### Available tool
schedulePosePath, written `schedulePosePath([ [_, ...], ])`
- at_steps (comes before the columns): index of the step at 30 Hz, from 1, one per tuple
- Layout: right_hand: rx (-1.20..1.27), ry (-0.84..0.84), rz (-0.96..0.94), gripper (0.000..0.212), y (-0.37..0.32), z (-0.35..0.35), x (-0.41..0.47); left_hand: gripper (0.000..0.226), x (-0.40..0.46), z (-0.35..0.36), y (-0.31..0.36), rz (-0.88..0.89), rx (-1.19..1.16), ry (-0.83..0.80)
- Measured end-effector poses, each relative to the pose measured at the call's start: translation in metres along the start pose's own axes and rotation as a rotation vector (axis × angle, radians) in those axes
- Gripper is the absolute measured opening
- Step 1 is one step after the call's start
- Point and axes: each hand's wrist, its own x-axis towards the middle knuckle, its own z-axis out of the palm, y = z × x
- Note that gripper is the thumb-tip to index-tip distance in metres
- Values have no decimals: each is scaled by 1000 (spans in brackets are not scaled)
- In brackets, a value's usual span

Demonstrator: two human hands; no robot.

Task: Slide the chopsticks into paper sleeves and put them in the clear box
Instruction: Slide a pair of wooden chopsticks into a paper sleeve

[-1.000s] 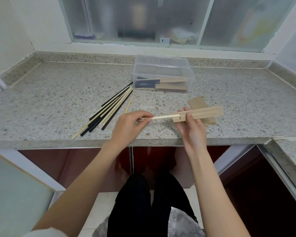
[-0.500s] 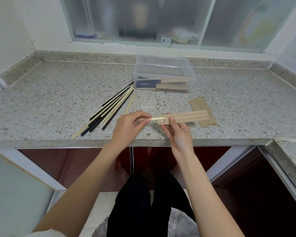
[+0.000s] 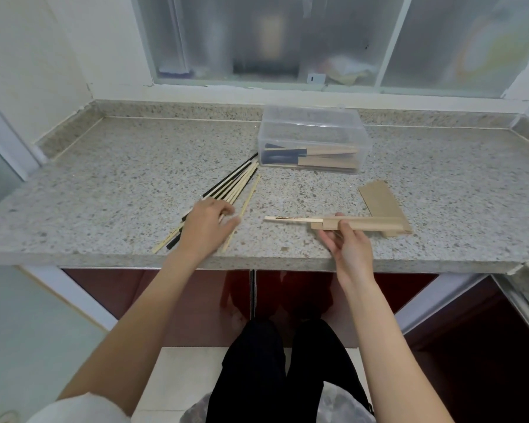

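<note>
Speckled granite tabletop carries a clear box upper centre. Right hand fingers pinch a flat tan paper sleeve with a pale chopstick protruding, centre right. Left hand fingers spread loosely over thin black and bamboo loose chopsticks.

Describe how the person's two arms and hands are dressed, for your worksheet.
Both hands, the left hand and the right hand, are bare: no gloves, rings, watch or bracelets show. Both forearms are uncovered. A pale sleeve edge shows on the left upper arm; the right arm leaves the picture with no sleeve seen.
</note>
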Motion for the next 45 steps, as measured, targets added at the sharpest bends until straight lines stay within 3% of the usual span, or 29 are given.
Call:
schedulePosePath([
  [3,24,7,-4,33,-1,5,1,35,6,1,15,79,83,-85],
  [11,42,5,10,33,-1,4,-2,15,20,-1,23,-28,264,-173],
  [15,68,-9,-6,30,-6,1,-5,13,9,-13,20,-36,168,-2],
  [18,87,-15,-25,27,-9,0,-6,15,-3,-27,25,65,0,153],
  [23,113,-38,-48,22,-10,-3,-8,17,-20,-29,41,336,-139,51],
  [27,121,-45,-68,23,-11,-7,-10,16,-26,-18,38,443,-179,32],
  [33,146,21,-104,17,-22,-22,-10,26,-32,-14,29,469,-150,71],
  [45,51,25,-148,18,-27,-24,-14,17,-24,-17,40,521,-107,138],
])
